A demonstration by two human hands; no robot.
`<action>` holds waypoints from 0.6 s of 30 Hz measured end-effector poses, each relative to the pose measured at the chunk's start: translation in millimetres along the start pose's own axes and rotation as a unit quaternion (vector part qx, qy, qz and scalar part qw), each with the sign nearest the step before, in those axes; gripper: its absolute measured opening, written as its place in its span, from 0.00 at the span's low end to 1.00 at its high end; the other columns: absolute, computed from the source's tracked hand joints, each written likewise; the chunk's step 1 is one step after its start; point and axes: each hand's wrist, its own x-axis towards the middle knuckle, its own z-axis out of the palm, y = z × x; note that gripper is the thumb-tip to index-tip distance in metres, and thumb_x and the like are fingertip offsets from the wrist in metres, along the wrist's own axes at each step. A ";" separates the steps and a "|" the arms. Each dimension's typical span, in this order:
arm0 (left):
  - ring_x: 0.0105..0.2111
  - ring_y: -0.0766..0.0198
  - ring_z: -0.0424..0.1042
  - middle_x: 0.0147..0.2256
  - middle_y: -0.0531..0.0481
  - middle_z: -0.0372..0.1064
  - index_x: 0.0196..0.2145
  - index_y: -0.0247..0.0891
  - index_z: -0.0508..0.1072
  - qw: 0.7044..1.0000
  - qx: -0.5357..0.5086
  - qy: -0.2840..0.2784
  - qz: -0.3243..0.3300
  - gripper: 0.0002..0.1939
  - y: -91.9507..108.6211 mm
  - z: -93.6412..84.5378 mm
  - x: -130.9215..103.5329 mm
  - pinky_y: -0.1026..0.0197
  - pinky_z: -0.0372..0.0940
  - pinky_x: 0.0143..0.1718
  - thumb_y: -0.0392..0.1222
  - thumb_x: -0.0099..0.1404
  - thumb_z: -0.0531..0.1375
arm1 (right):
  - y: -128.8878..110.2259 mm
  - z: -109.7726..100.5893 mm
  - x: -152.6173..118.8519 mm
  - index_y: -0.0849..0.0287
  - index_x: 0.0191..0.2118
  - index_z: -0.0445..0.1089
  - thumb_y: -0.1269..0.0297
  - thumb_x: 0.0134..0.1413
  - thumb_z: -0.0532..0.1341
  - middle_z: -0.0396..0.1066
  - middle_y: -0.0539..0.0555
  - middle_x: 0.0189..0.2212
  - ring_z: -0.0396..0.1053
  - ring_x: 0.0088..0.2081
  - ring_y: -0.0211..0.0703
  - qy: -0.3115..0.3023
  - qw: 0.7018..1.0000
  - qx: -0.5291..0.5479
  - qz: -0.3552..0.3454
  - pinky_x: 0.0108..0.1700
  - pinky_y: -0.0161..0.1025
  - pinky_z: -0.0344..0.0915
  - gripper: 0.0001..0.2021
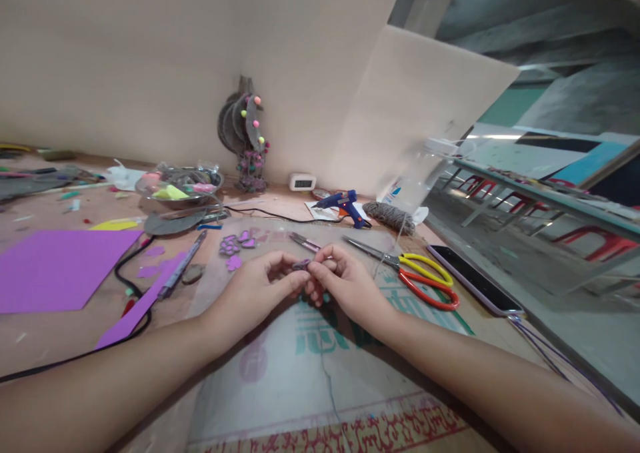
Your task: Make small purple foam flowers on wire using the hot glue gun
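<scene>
We can make out only a sliver of the small dark purple piece [301,265]; fingertips cover the rest. It sits above the middle of the table [35,343], pinched between thumb and fingers of the left hand [277,278] and the right hand [345,281], so the grip on both sides is closed on it. Both forearms are cut off at the lower edge. Behind the hands, we see the pointed end of a metal tool [304,241]; its other end is hidden.

To the right lie scissors [425,276] with yellow and red looped handles, then a phone [475,279] with a dark screen. Farther back we find a blue glue gun [345,206] beside a bundle of fuzzy grey yarn [389,217].

Left of the hands are purple flower-shaped cutouts [234,244], a pen [184,263] and a flat, smooth purple sheet [65,269]. Under the hands, we see a thin, see-through plastic sheet [240,406], printed in green and red.
</scene>
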 end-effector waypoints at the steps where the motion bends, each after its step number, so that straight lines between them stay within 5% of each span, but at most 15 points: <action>1: 0.30 0.63 0.71 0.30 0.49 0.73 0.35 0.35 0.72 1.000 0.005 0.003 -0.001 0.08 0.0 -0.1 0.0 0.63 0.63 0.33 0.42 0.60 0.57 | 0.2 0.3 -0.1 0.58 0.32 0.57 0.58 0.52 0.60 0.67 0.44 0.18 0.65 0.18 0.32 0.001 1.000 -0.003 -0.001 0.21 0.29 0.62 0.11; 18: 0.26 0.64 0.67 0.25 0.51 0.69 0.28 0.36 0.72 0.998 0.053 0.009 0.024 0.13 2.7 -0.4 -1.3 0.64 0.62 0.29 0.45 0.63 0.52 | -2.2 1.3 -4.9 0.57 0.32 0.58 0.51 0.54 0.57 0.66 0.45 0.18 0.64 0.19 0.33 -0.014 0.999 -0.033 -0.022 0.23 0.32 0.61 0.14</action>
